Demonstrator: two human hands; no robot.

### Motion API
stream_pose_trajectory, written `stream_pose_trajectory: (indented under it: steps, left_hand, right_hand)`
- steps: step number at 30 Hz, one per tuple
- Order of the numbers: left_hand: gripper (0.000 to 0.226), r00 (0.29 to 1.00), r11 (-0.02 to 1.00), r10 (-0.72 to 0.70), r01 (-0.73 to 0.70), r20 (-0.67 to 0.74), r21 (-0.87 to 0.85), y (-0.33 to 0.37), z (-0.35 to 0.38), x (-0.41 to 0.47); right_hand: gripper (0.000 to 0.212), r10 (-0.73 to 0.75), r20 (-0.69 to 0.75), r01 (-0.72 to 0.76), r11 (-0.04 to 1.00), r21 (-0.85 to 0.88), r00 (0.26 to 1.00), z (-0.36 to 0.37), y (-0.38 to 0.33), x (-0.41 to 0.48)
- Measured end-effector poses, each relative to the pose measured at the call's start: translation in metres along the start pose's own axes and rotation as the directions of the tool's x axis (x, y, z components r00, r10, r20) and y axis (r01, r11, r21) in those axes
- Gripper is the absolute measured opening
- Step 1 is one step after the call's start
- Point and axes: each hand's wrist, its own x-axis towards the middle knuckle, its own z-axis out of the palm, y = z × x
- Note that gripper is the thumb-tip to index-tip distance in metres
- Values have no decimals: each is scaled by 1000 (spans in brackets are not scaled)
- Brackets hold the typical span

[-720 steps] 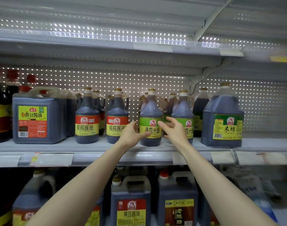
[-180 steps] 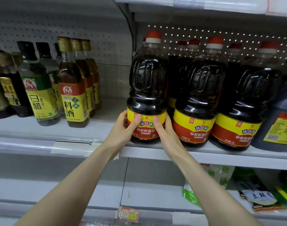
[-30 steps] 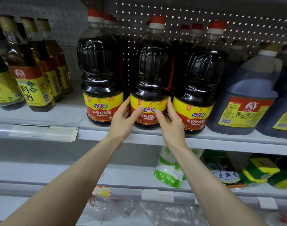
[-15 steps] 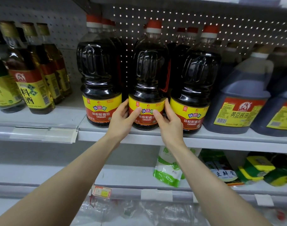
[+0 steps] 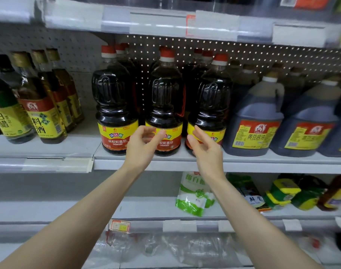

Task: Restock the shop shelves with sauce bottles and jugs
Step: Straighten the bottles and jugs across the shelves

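Grey metal shelving all round. Nearest: two bare forearms reaching up and forward. Left hand [image 5: 144, 144] sits in front of the yellow-and-red label of the middle bottle [image 5: 165, 101], fingers loosely curled, holding nothing; whether the fingertips brush the label I cannot tell. Right hand [image 5: 206, 150] is a little to the right, fingers relaxed and parted, in front of the right bottle [image 5: 213, 101], also empty. Below the wrists, one level down, a green-and-white bag [image 5: 195, 197] leans among other packets. Next out: the shelf [image 5: 272, 165], its pale lip just under the hands. Three large dark sauce bottles stand upright near its front edge, labels outward. The middle bottle is between the left bottle [image 5: 115, 101] and the right bottle, with narrow gaps on both sides. To the right are two squat jugs [image 5: 255, 123] with moulded handles; to the left, slim cooking-wine bottles [image 5: 42, 113] with gold caps. Farther back: more red caps in rows, then the perforated back panel [image 5: 253, 55]. Handling, as a judgement: full to the neck, so probably heavy, and the glossy plastic may be slick. The walls are stiff enough to squeeze without buckling. Best hold is two hands low on the labelled base, or fingers through the recessed grip in the upper body. A tall bottle with a narrow waist could tip if pushed high up.
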Motion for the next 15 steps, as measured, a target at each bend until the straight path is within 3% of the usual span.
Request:
stream_pose_trajectory:
  steps: [8,15]
  left_hand:
    - [36,993,996,-26,35,117,-78,20,40,-17]
    - [63,975,985,-95,122,203,-123,11,77,-15]
  right_hand:
    - [50,46,-106,-55,994,-89,993,-55,-10,-1]
    - [63,115,-37,-117,991,-61,993,-77,-1,20]
